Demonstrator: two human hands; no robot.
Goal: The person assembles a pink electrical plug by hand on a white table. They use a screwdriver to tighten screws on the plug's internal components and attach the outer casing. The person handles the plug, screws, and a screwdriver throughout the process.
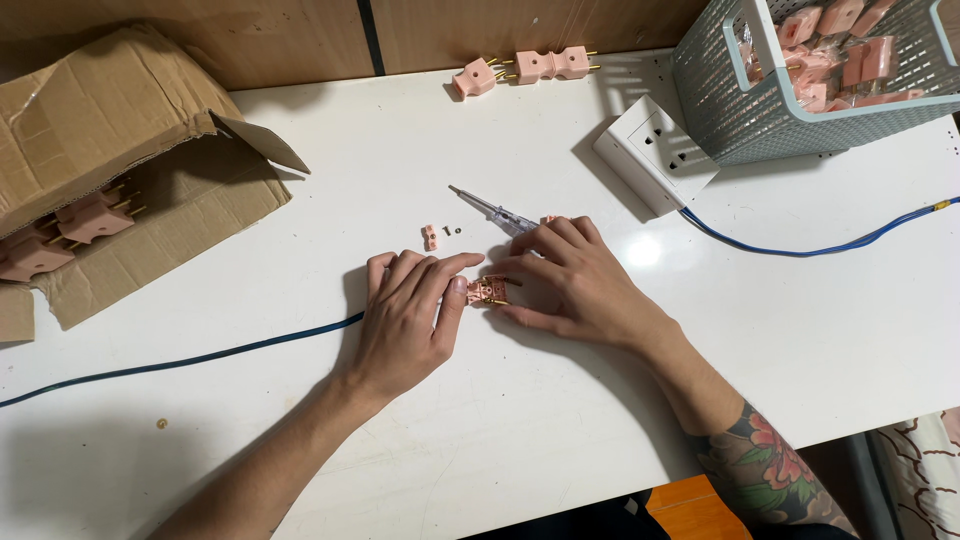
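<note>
My left hand (410,315) and my right hand (570,280) meet at the middle of the white table (500,430), fingertips pinching a small open pink plug half (488,291) with brass parts inside. A blue cable (190,358) runs from under my left hand off to the left. Just beyond my right fingers lies a clear-handled screwdriver (490,208). A small pink piece (430,237) and a tiny dark screw (448,231) lie beside it.
An open cardboard box (120,150) with pink plugs sits at the left. Three pink plugs (525,68) lie at the table's back edge. A white socket block (655,150) with a blue cord (800,248) and a grey basket (760,110) of bagged plugs stand at the right.
</note>
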